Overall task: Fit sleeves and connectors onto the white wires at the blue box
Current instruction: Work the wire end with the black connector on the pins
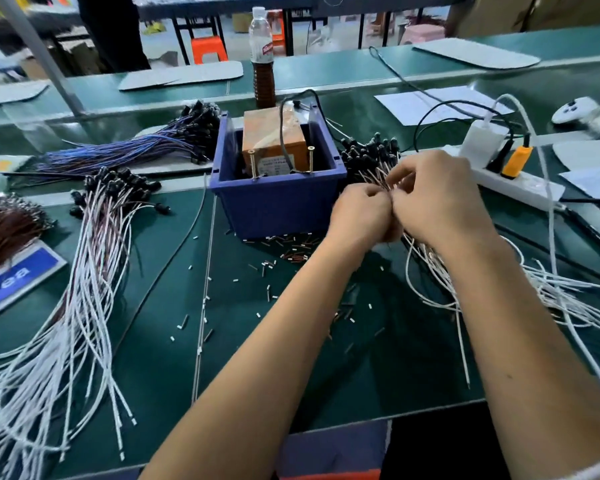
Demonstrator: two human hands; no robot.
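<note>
The blue box (pixel 278 199) stands mid-table with an orange-brown block inside it. Just right of it, my left hand (pixel 361 216) and my right hand (pixel 437 199) meet, both gripping a bundle of white wires (pixel 430 258) with black connectors (pixel 368 150) at the far end. The wires pass between my curled fingers and fan out toward the right front. Small white and brown sleeves (pixel 291 251) lie scattered on the green mat in front of the box. What my fingertips pinch is hidden.
A second bundle of white wires with black connectors (pixel 94 271) lies at the left, blue wires (pixel 125 150) behind it. A white power strip (pixel 513 181) with plugs sits right, a bottle (pixel 262 57) behind the box, papers at far right.
</note>
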